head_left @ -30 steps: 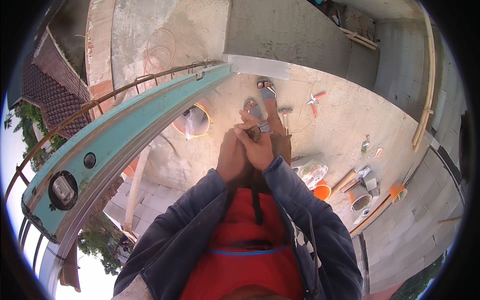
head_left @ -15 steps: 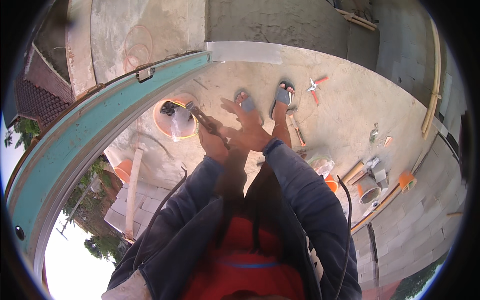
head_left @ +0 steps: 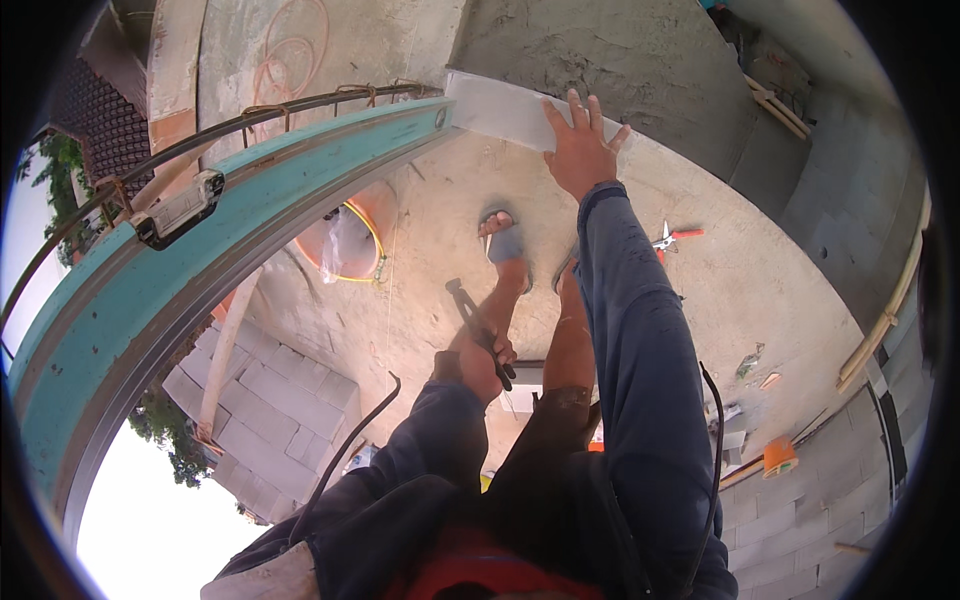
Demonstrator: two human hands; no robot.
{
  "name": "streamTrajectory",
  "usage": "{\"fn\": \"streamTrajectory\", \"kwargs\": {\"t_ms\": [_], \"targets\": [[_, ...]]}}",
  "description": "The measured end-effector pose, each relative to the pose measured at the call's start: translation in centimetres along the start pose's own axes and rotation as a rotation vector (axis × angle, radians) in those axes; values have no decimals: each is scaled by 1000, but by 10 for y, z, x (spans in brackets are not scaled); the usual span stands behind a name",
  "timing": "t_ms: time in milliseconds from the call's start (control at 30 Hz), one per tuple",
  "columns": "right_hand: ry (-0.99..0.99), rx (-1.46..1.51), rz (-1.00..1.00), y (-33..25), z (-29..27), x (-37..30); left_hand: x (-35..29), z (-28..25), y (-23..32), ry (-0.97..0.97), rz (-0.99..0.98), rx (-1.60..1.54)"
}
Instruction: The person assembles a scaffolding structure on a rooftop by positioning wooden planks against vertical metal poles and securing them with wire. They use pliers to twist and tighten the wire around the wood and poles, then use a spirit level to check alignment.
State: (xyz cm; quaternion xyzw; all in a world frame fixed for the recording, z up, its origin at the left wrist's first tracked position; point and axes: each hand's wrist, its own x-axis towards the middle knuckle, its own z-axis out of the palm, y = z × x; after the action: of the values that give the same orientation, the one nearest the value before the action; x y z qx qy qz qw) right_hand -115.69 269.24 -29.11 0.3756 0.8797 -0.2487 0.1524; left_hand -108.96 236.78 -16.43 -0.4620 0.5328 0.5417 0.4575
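My left hand [head_left: 484, 370] is closed around a pair of dark pincers [head_left: 464, 302]. The jaws point up and away, and the handle ends come out below my fist. My right arm is stretched forward, its hand [head_left: 583, 150] open with the fingers spread. That palm lies over the end of a pale grey strip [head_left: 500, 106] along the edge of the dark plastered wall [head_left: 600, 50]; whether it presses on the surface I cannot tell. Between my arms, my sandalled foot [head_left: 500, 235] stands on the concrete floor.
To the left runs a long turquoise beam [head_left: 330, 145] with a metal level-like tool [head_left: 180, 208] on it. An orange bucket [head_left: 372, 225] with a clear bag stands below. Red-handled pruning shears [head_left: 680, 236] lie on the floor. Stacked grey blocks [head_left: 275, 400] sit lower left.
My hands have moved apart. The right one has reached forward to the wall edge, while the left has drawn back lower with the pincers. The view has shifted too.
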Motion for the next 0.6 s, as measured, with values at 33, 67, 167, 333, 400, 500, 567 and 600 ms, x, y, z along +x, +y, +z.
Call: {"fn": "streamTrajectory", "kwargs": {"t_ms": [33, 67, 167, 333, 400, 500, 567, 600], "targets": [[-16, -22, 7, -4, 7, 11, 1, 2, -6, -9, -9, 1], [-29, -45, 18, -7, 14, 19, 5, 6, -9, -22, -18, 6], [-18, -41, 17, -9, 33, 26, 11, 23, -12, -3, -64, 11], [-54, -1, 31, -9, 26, 22, 17, 33, -20, -79, -76, 47], [-27, -19, 22, -9, 29, 21, 20, 35, -22, -78, -90, 78], [-22, 4, 18, -10, 27, 20, 22, 36, -23, -74, -92, 73], [-13, 32, 16, -9, 27, 20, 26, 34, -23, -70, -93, 68], [-9, 47, 16, -8, 27, 20, 27, 33, -24, -68, -93, 66]]}}
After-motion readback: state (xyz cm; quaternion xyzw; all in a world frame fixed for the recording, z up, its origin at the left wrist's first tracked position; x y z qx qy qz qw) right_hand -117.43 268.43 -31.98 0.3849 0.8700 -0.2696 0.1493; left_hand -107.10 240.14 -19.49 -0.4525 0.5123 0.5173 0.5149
